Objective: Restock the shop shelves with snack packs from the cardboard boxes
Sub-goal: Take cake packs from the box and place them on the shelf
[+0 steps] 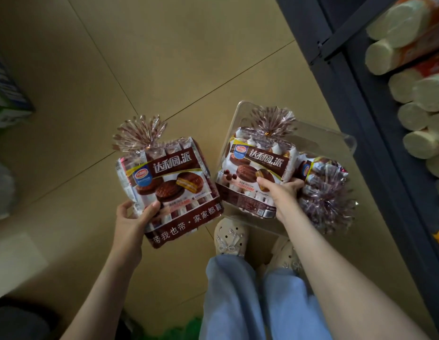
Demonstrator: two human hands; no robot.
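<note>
The left hand (130, 217) is closed on the lower left corner of a brown chocolate-pie snack pack (169, 185), thumb across the front and fingers behind — the pack is held upright above the tan floor tiles (140, 57), its twisted frill top pointing away. The right hand (282, 192) clamps the lower right edge of a second snack pack (252, 173) of the same kind, thumb on the printed face. That pack sits inside a clear plastic bin (341, 143) on the floor, just beyond the person's pale clogs (229, 235) and blue jeans (238, 298). A third pack (323, 187) lies in the bin too — touching the second on its right side, tipped over with its frill towards the camera. Farther right, a dark metal shelf (360, 94) carries rows of pale cylindrical rolls (414, 114).
</note>
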